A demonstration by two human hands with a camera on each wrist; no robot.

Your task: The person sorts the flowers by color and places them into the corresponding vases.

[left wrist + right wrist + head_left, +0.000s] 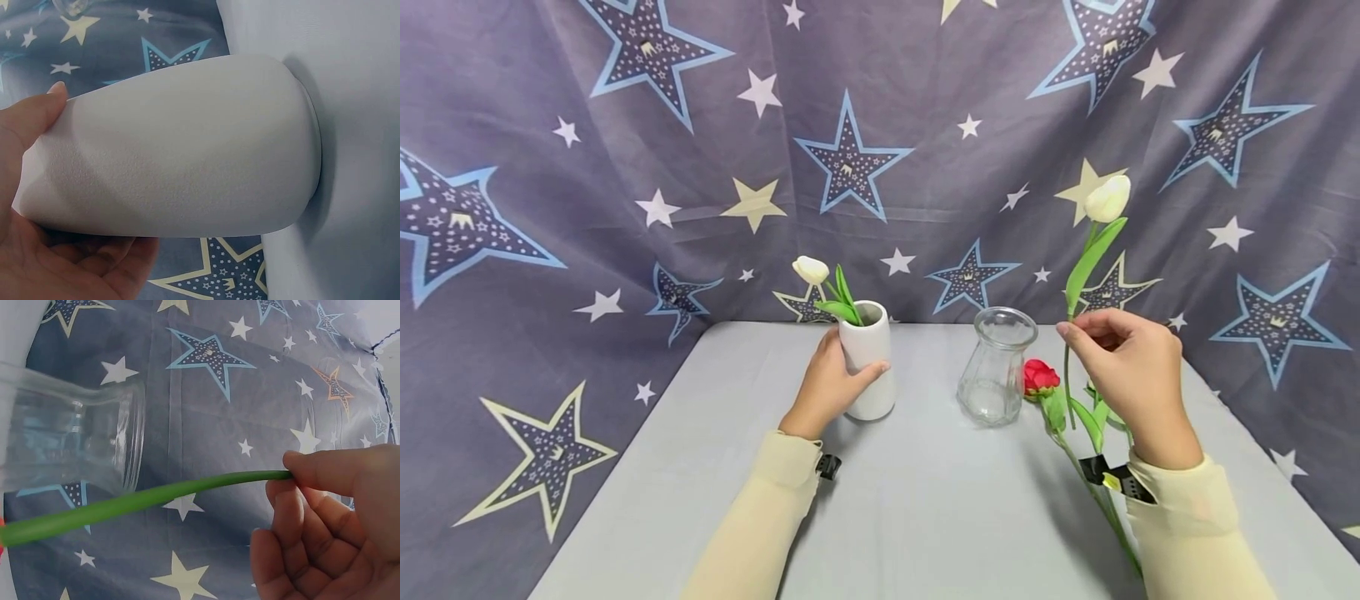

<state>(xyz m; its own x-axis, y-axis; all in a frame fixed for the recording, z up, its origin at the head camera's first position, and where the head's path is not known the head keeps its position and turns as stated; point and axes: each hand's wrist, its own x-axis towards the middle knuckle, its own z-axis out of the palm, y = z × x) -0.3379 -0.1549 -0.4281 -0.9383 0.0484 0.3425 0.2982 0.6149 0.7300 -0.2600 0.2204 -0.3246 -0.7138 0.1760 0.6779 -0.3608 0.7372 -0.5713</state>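
My left hand (833, 382) grips a white vase (872, 375), thumb across its front and fingers behind. The vase stands upright on the table, and a white tulip (812, 269) with green leaves leans out of its mouth to the left. In the left wrist view the vase (181, 150) fills the middle. Between thumb and fingertips, my right hand (1131, 375) pinches the green stem of another white tulip (1107, 200), held upright above the table. The stem (144, 499) runs down from the pinch in the right wrist view.
A clear glass vase (992, 383) stands between the two hands. Right of it lies a red flower (1041, 377) with a long green stem, beside more green leaves (1090, 423) partly hidden by the right hand. A star-patterned cloth (925, 167) hangs behind the grey table (940, 517).
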